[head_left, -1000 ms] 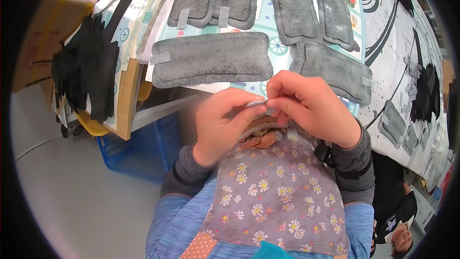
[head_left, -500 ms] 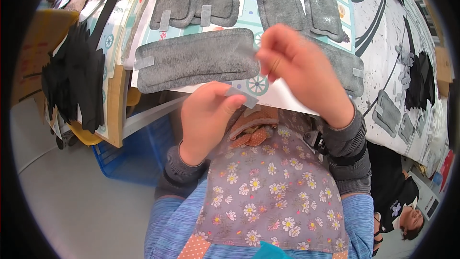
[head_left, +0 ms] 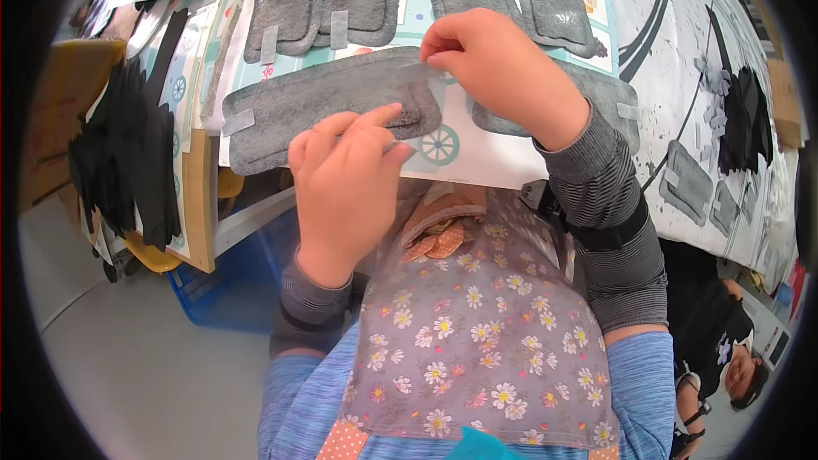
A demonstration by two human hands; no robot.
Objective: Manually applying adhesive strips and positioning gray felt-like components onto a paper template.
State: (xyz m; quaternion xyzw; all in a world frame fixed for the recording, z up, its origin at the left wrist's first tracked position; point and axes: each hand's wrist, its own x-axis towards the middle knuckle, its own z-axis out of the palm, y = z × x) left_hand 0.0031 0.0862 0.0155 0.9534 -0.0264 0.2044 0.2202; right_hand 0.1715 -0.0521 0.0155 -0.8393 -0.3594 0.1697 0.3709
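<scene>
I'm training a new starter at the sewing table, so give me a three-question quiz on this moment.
1. True or false: the left hand rests on the flat grey fuzzy fabric piece.
2. Which hand pinches the fabric piece's upper edge?
3. What hangs at the table's left edge: A black fabric pieces, B red towels?

Key: 1 true. 2 the right hand. 3 A.

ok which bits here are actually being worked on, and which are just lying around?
In hand:
- left hand
- right hand
- grey fabric piece
- small tape strip, apparently pinched by the right hand

Lying about:
- other grey pieces
- black strips
- blue crate
- small grey shapes
</scene>
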